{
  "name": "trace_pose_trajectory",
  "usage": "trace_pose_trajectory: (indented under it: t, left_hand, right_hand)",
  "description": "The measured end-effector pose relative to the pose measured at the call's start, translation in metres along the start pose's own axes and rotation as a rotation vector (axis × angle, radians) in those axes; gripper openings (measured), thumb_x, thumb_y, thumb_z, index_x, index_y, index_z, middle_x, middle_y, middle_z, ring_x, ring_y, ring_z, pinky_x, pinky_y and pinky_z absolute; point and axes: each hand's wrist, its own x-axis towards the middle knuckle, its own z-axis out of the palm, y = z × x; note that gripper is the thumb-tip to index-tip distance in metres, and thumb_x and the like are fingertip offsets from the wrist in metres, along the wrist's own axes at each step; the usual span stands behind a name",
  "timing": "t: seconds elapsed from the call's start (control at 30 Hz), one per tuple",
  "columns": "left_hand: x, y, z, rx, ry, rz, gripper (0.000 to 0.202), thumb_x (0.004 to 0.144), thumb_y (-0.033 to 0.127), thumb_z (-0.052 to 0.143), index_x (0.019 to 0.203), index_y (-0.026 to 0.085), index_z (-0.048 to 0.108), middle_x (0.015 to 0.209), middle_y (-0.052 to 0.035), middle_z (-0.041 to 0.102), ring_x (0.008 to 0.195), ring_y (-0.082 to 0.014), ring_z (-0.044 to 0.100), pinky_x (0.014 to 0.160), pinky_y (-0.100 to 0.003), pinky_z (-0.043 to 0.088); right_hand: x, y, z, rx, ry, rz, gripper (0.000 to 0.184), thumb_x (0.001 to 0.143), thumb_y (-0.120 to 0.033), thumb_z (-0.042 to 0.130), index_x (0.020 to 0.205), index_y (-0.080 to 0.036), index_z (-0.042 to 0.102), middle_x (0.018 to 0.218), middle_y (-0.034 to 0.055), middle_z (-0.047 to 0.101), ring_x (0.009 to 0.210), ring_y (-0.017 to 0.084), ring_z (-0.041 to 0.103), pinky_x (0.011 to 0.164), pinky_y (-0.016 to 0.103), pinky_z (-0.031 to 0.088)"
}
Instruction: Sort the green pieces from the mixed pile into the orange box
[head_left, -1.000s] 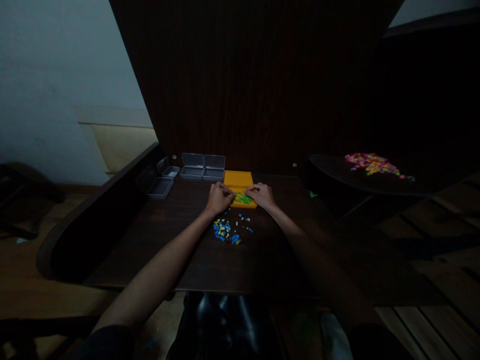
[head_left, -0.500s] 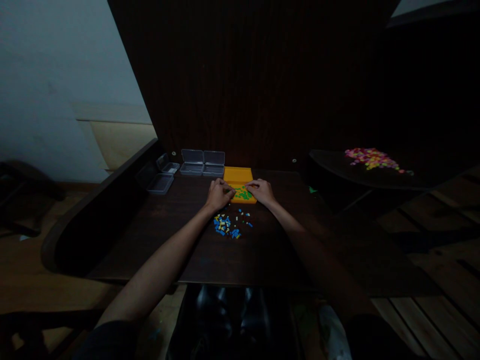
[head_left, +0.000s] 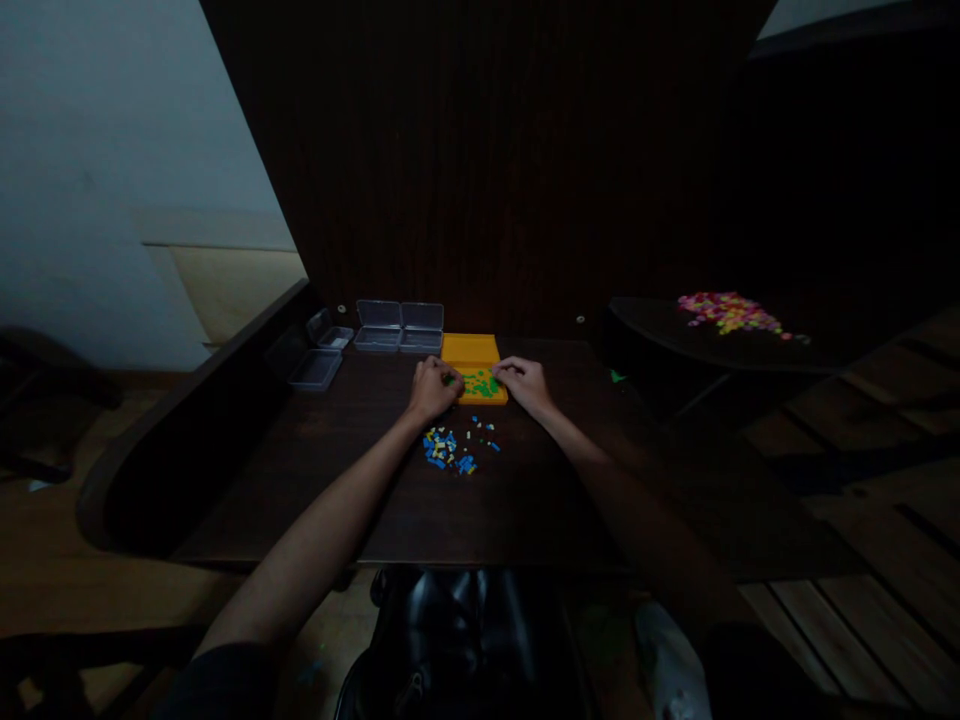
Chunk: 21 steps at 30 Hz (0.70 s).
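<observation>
An orange box (head_left: 470,348) with its lid raised stands on the dark desk, and small green pieces (head_left: 480,383) lie scattered inside it. At the box's left side is my left hand (head_left: 435,388), its fingers curled together over the edge; whatever they pinch is too small to name. My right hand (head_left: 525,382) reaches in from the right, thumb and fingertips pressed together above the box's right part. Anything between those fingertips is too small to make out. Nearer to me lies a loose pile of tiny blue, yellow and cream building bricks (head_left: 448,450).
Clear plastic boxes (head_left: 399,338) with lids up stand at the back left, and more open clear boxes (head_left: 315,370) are beside the desk's left side panel. A heap of pink and yellow small pieces (head_left: 731,312) lies on a curved shelf at right.
The whole view has shifted slightly, so the desk appears a little further left. My right fingertips have moved slightly relative to the box's right edge. Both hands stay at the orange box.
</observation>
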Motion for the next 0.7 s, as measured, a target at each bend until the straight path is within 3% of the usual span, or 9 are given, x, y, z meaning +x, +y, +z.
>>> trace_pose_trajectory:
  t: [0.17, 0.23, 0.37, 0.53, 0.7]
  left_hand:
    - [-0.001, -0.001, -0.002, 0.022, -0.031, 0.029, 0.012, 0.084, 0.027, 0.063, 0.081, 0.019, 0.072, 0.094, -0.0065, 0.058, 0.097, -0.0236, 0.053, 0.095, -0.039, 0.042]
    - [-0.002, 0.000, -0.003, 0.035, -0.040, 0.042, 0.013, 0.085, 0.027, 0.062, 0.083, 0.019, 0.073, 0.095, -0.0069, 0.058, 0.098, -0.0241, 0.053, 0.095, -0.039, 0.042]
    - [-0.005, 0.002, -0.005, 0.053, -0.030, 0.051, 0.016, 0.086, 0.030, 0.061, 0.085, 0.021, 0.074, 0.096, -0.0070, 0.058, 0.101, -0.0254, 0.051, 0.094, -0.040, 0.042]
    - [-0.005, 0.003, -0.004, 0.049, -0.036, 0.042, 0.017, 0.087, 0.029, 0.061, 0.088, 0.020, 0.075, 0.095, -0.0074, 0.059, 0.100, -0.0253, 0.052, 0.095, -0.040, 0.041]
    - [-0.005, 0.004, -0.003, 0.055, -0.018, 0.033, 0.020, 0.089, 0.030, 0.059, 0.086, 0.018, 0.074, 0.095, -0.0076, 0.060, 0.100, -0.0253, 0.052, 0.094, -0.039, 0.042]
  right_hand:
    - [-0.023, -0.032, -0.021, -0.050, -0.589, -0.182, 0.027, 0.073, -0.039, 0.065, 0.078, -0.014, 0.075, 0.054, -0.0025, 0.052, 0.051, 0.008, 0.035, 0.050, 0.022, 0.026]
    - [-0.027, -0.044, -0.024, -0.090, -0.728, -0.238, 0.025, 0.074, -0.036, 0.065, 0.081, -0.015, 0.076, 0.051, -0.0042, 0.048, 0.048, 0.008, 0.033, 0.049, 0.022, 0.025]
    - [-0.030, -0.054, -0.021, -0.183, -0.828, -0.290, 0.021, 0.074, -0.027, 0.063, 0.085, -0.017, 0.077, 0.051, -0.0049, 0.050, 0.047, 0.008, 0.036, 0.049, 0.021, 0.028]
    - [-0.033, -0.051, -0.015, -0.294, -0.848, -0.273, 0.020, 0.068, -0.018, 0.064, 0.082, -0.020, 0.078, 0.055, -0.0045, 0.055, 0.049, 0.008, 0.042, 0.053, 0.022, 0.031]
    - [-0.034, -0.050, -0.010, -0.268, -0.878, -0.245, 0.018, 0.072, -0.020, 0.061, 0.083, -0.017, 0.076, 0.054, -0.0042, 0.052, 0.049, 0.008, 0.040, 0.052, 0.022, 0.029]
